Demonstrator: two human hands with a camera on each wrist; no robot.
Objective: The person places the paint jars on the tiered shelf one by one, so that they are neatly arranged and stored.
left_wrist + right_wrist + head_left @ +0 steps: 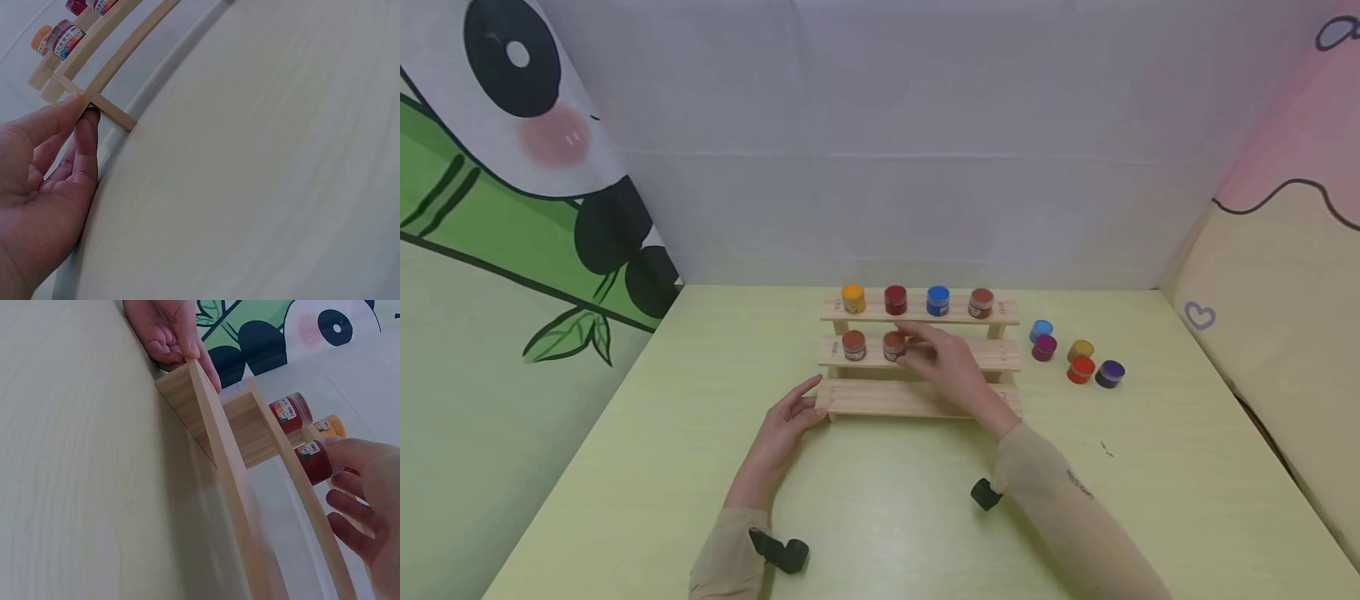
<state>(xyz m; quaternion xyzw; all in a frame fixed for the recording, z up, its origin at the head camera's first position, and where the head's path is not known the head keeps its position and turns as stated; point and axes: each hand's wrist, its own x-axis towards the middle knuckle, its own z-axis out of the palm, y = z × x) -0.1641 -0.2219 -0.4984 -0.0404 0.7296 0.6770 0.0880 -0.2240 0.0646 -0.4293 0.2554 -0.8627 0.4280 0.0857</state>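
Observation:
A three-step wooden rack stands on the table with small paint jars on it. My right hand holds a brown-red paint jar on the middle step between thumb and fingers; the right wrist view shows this jar at the step. Left of it sits another brownish jar. Along the top step stand an orange jar, a dark red jar, a blue jar and a brown jar. My left hand pinches the left end of the bottom step.
Right of the rack, loose jars lie on the table: light blue, magenta, yellow, red and dark purple. A pale cloth wall rises behind the table, with printed panels at both sides.

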